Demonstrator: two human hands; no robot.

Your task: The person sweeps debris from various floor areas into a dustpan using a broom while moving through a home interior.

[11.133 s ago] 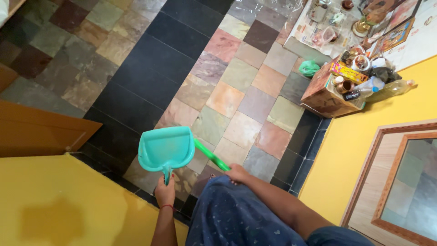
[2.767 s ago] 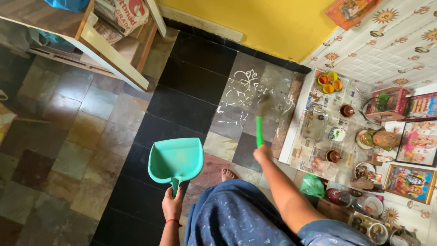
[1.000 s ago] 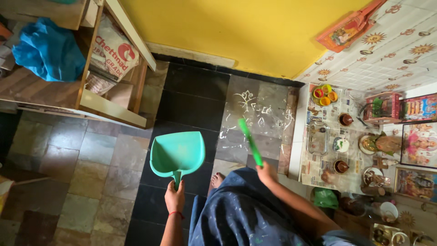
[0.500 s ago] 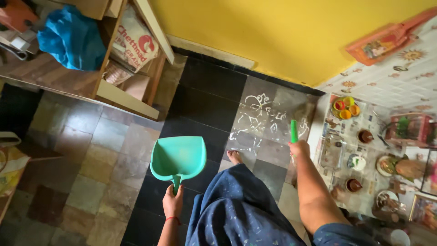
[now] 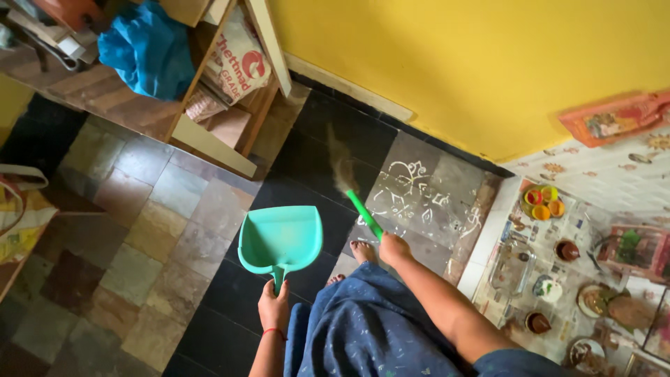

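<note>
My left hand [image 5: 274,306] grips the handle of a teal plastic dustpan [image 5: 280,239], held level above the dark floor tiles. My right hand [image 5: 393,248] holds the green handle of a broom [image 5: 363,213]; its brown bristles [image 5: 340,167] are blurred and point toward the black tiles near the yellow wall. A white chalk floor drawing [image 5: 422,195] lies on the grey tiles just right of the broom. My bare foot [image 5: 361,250] shows beside the right hand, above my blue patterned garment [image 5: 370,331].
A wooden shelf unit [image 5: 209,132] with a blue bag [image 5: 145,45] and a printed sack [image 5: 239,56] stands at the upper left. At right, a low spread [image 5: 558,244] of small bowls, pots and framed pictures lies on paper by the tiled wall. A cloth bag [image 5: 21,209] sits at far left.
My right hand swung the broom from the right side to the left, bristles now over the black tiles. The view shifted right; the dustpan stayed in my left hand.
</note>
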